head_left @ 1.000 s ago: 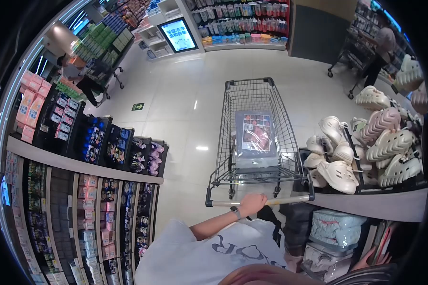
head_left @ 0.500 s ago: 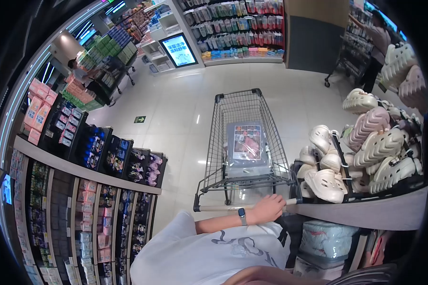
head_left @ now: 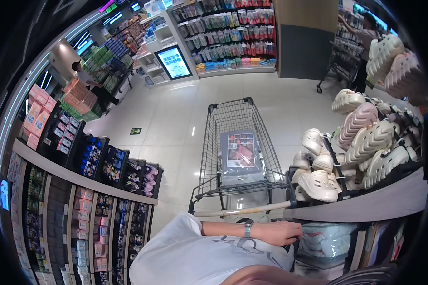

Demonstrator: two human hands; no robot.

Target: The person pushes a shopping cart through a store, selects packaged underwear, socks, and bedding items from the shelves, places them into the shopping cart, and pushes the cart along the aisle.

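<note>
My left hand, with a watch on its wrist, reaches across my body to the right. Its fingers curl downward beside a clear bag of light-blue patterned bedding on the low shelf; whatever they hold is hidden. Just ahead, and apart from the hand, is the pale handle of a wire shopping cart. Inside the cart lies a grey package with a picture label. Part of my bare right arm shows at the bottom edge, but my right hand is out of view.
Cream and pink clogs hang on racks above a ledge at right, close to the cart. Product shelves line the left. One person stands far left, another at upper right beside a cart. A lit screen stands ahead.
My left hand has left the cart handle and moved back, down and right toward the bagged bedding. The person at far left has turned and stepped; the one at right has an arm raised.
</note>
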